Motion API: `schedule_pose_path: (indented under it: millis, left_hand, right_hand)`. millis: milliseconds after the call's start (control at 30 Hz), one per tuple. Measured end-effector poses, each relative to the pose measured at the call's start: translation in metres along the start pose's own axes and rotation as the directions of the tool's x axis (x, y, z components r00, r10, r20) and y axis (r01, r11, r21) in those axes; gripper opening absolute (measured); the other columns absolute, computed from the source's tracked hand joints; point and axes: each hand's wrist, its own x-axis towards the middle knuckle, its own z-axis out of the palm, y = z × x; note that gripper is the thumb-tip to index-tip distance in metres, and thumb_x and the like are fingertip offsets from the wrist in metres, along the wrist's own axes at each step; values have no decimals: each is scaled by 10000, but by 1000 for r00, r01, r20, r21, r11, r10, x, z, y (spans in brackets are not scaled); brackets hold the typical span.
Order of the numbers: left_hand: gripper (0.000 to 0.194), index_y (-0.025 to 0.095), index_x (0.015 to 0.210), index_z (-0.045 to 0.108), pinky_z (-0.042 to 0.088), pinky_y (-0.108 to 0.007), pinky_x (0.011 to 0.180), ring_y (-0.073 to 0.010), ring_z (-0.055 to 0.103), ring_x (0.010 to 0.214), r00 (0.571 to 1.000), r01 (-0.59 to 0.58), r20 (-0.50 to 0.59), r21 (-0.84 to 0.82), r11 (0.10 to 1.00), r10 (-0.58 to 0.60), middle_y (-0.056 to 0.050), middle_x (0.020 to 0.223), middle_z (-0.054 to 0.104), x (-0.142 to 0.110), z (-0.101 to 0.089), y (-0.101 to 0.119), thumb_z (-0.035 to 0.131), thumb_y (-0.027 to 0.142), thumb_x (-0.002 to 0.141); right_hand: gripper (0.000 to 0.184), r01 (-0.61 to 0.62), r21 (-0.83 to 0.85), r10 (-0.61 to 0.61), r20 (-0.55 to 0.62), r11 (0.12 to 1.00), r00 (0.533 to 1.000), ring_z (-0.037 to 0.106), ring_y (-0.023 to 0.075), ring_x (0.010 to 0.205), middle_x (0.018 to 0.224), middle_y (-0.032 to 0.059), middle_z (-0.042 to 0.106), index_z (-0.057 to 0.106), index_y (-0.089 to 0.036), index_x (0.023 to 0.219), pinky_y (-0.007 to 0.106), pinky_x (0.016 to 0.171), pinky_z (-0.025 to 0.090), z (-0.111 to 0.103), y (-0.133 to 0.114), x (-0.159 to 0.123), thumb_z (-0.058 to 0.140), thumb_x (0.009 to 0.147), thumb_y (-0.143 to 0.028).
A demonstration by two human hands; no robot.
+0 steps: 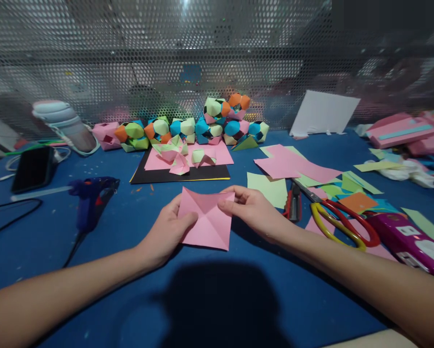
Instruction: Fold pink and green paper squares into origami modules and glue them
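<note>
Between my two hands, a square sheet of pink paper [206,227] is held up just above the blue table. Crossing diagonal creases run over it, and its top edge bows inward. My left hand [168,229] is closed on the left edge, thumb on the front. At the upper right corner, my right hand [247,208] pinches the paper between thumb and fingers. Behind it, folded pink and green paper pieces [176,154] lie on pink sheets over a black board [180,175].
Folded paper balls [182,129] line the mesh wall, some stacked. A glue gun [89,198], phone [33,168] and bottle [66,126] are at left. Scissors [342,220], a red-and-black tool [293,205], paper scraps [358,203] and a purple item [412,244] lie at right.
</note>
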Motion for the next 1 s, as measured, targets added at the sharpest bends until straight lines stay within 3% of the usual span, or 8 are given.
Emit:
schedule_pose_path:
  millis: [233, 367, 600, 833, 1000]
  left_hand:
    - [365, 181, 1084, 605, 466, -272, 725, -176, 617, 779, 999, -35, 13, 60, 998, 34, -20, 913, 690, 1, -1, -1, 606, 182, 719]
    - [241, 193, 988, 637, 435, -232, 661, -159, 582, 744, 999, -36, -4, 97, 995, 37, -4, 838, 671, 1, -4, -4, 609, 306, 777]
    - [338, 202, 1005, 678, 415, -243, 683, -187, 570, 794, 997, -68, -22, 265, 962, 76, -37, 921, 681, -5, -6, -3, 574, 451, 801]
    - [308, 224, 1049, 671, 404, -236, 752, -188, 556, 887, 977, -215, 108, 438, 873, 186, -37, 970, 655, -10, -2, 2, 505, 400, 858]
    - [259, 194, 810, 663, 398, -224, 661, -150, 502, 726, 972, -236, 122, 465, 853, 202, -6, 776, 591, -11, -1, 2, 509, 400, 848]
  right_hand:
    - [194, -34, 109, 38, -36, 993, 999, 473, 88, 600, 656, -39, 543, 546, -155, 792, 228, 578, 348, 4, 2, 0, 633, 669, -276]
    - [233, 18, 111, -11, -65, 994, 998, 476, 84, 604, 663, -41, 539, 558, -157, 843, 218, 573, 360, 4, 4, 0, 648, 681, -298]
    - [247, 105, 14, -102, -133, 994, 986, 492, 89, 595, 659, -23, 545, 541, -160, 764, 217, 549, 390, 8, 1, -2, 662, 702, -367]
    - [198, 211, -101, -218, -72, 972, 973, 528, 108, 650, 710, 0, 598, 605, -163, 750, 234, 599, 426, 13, -6, -11, 602, 777, -359]
    - [145, 256, -149, -262, -23, 955, 965, 568, 123, 699, 739, 6, 638, 646, -174, 746, 242, 648, 443, 16, -9, -14, 592, 794, -300]
